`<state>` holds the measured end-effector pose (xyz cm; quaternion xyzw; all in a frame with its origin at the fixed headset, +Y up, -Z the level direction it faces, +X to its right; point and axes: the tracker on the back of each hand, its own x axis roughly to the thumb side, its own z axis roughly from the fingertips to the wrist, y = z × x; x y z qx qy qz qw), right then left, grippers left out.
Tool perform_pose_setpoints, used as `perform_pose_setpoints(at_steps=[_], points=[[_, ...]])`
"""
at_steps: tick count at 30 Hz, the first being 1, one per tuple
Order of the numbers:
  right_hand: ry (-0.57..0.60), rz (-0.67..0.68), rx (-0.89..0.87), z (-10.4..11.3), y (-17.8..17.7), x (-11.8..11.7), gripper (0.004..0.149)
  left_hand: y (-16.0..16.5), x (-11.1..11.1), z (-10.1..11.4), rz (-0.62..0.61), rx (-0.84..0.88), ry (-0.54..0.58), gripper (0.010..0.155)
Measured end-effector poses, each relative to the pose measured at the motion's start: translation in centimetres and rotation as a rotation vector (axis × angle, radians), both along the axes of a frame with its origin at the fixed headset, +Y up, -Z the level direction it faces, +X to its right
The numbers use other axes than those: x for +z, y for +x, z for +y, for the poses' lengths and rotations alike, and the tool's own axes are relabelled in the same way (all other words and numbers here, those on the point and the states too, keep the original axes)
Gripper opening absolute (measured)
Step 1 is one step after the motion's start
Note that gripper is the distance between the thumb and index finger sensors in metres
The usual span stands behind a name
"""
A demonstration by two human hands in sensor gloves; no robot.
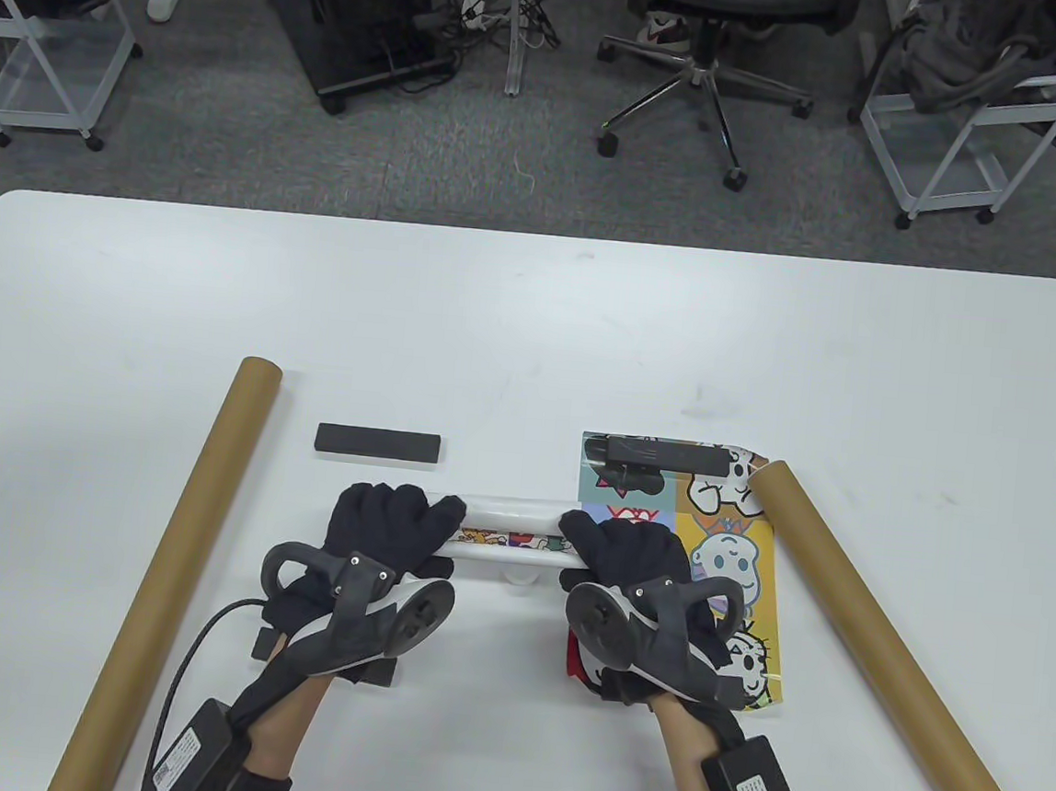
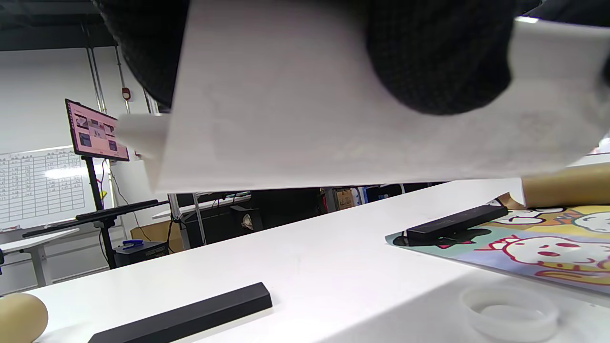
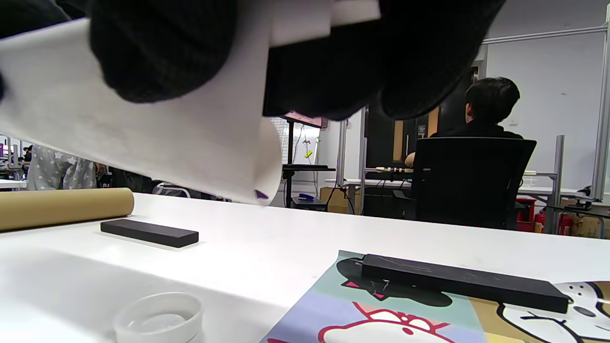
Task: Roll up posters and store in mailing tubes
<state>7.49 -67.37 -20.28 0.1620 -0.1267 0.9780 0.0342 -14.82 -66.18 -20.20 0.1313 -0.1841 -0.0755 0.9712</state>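
Observation:
A rolled-up poster [image 1: 511, 537], white outside with cartoon print showing, is held above the table between both hands. My left hand [image 1: 392, 520] grips its left end and my right hand [image 1: 620, 551] grips its right end. In the left wrist view the roll [image 2: 333, 109] fills the top under my gloved fingers [image 2: 429, 57]; in the right wrist view the roll [image 3: 157, 133] hangs at top left. A second poster [image 1: 718, 541] lies flat under my right hand. Two brown mailing tubes lie on the table, one at the left [image 1: 176, 568], one at the right [image 1: 893, 658].
A black bar [image 1: 378, 442] lies left of centre. Another black bar [image 1: 661, 453] weighs down the flat poster's far edge. A clear plastic end cap [image 1: 519, 577] sits on the table below the roll, also seen in the right wrist view [image 3: 159, 317]. Chairs and carts stand beyond the table.

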Motion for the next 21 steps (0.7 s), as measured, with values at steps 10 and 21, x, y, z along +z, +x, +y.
perform_pose_setpoints(at_steps=[10,21], points=[[-0.039,0.028,-0.018,-0.01,0.00,-0.04,0.054,-0.09,-0.14,-0.07,0.007,0.022,-0.021,0.053],[-0.018,0.012,-0.102,-0.24,0.59,-0.11,0.045,0.01,0.07,0.11,-0.007,0.029,0.014,0.048]])
